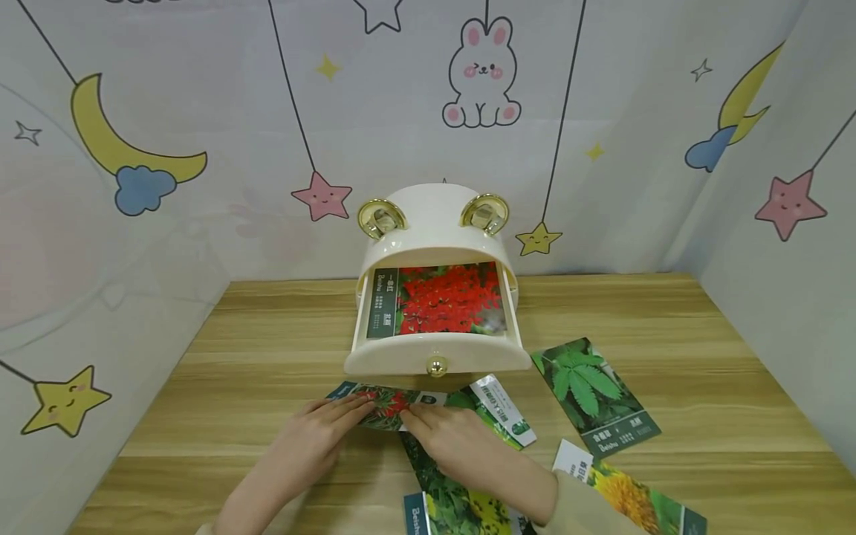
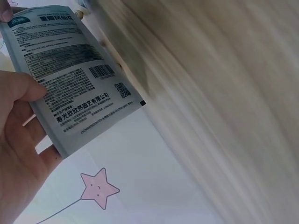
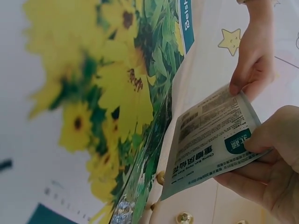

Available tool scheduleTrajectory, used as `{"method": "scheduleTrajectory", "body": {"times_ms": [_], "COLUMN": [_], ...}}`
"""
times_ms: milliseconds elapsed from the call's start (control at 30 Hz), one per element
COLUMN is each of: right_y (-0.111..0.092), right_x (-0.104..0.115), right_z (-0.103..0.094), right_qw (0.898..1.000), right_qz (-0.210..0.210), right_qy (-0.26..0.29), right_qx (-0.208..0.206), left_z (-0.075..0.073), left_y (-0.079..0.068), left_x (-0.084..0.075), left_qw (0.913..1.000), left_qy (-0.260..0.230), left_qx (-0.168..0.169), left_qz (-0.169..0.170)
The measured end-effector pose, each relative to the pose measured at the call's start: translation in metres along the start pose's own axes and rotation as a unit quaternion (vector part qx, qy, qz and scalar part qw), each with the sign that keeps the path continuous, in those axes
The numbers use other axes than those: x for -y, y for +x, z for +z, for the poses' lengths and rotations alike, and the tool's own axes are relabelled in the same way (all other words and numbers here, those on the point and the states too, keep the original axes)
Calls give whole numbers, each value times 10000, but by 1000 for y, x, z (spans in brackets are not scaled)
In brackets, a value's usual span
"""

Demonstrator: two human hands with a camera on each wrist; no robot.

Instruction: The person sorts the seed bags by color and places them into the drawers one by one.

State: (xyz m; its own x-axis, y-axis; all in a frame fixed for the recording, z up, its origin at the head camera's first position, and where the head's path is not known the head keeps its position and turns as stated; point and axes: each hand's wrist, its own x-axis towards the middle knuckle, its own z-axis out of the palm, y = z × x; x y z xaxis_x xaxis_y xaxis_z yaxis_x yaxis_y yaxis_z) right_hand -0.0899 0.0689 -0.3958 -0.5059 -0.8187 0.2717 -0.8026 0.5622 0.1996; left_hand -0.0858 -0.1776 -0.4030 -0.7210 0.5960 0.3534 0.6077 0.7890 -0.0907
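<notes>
Both hands hold one seed packet (image 1: 386,410) with red flowers on its front, just in front of the pulled-out drawer (image 1: 394,355). My left hand (image 1: 314,438) pinches one end, fingers over the front and thumb on the printed back, as the left wrist view shows of the packet (image 2: 70,74). At the other end my right hand (image 1: 458,446) grips it the same way; the right wrist view shows the packet's back (image 3: 210,135) tilted up. In the drawer lies another packet with red blossoms (image 1: 448,301).
The drawer belongs to a white, rounded box (image 1: 438,215) with gold-rimmed ears, against the printed backdrop. On the wooden table lie a green-leaf packet (image 1: 591,394), an orange-flower packet (image 1: 628,490), a white-ended packet (image 1: 504,409) and a yellow-flower packet (image 1: 484,513) beneath my right arm.
</notes>
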Motion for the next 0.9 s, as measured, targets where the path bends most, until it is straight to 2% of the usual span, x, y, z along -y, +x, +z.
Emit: {"method": "scheduleTrajectory", "body": {"times_ms": [233, 433, 600, 900], "right_y": [-3, -6, -9, -16], "right_x": [-1, -2, -4, -6], "right_z": [-5, -9, -17, -32], "right_qw": [9999, 9989, 9983, 9971], "right_qz": [35, 144, 197, 328], "right_qy": [61, 287, 404, 658], "right_qx": [-151, -355, -370, -217], "left_z": [-3, -8, -14, -24], "left_y": [-1, -3, -2, -1], "left_x": [-1, -4, -7, -14], "left_qw": [9993, 9984, 9970, 9881], "left_qy": [-74, -186, -305, -244], "left_qx": [-316, -466, -641, -1349], "left_qz": [204, 244, 314, 700]}}
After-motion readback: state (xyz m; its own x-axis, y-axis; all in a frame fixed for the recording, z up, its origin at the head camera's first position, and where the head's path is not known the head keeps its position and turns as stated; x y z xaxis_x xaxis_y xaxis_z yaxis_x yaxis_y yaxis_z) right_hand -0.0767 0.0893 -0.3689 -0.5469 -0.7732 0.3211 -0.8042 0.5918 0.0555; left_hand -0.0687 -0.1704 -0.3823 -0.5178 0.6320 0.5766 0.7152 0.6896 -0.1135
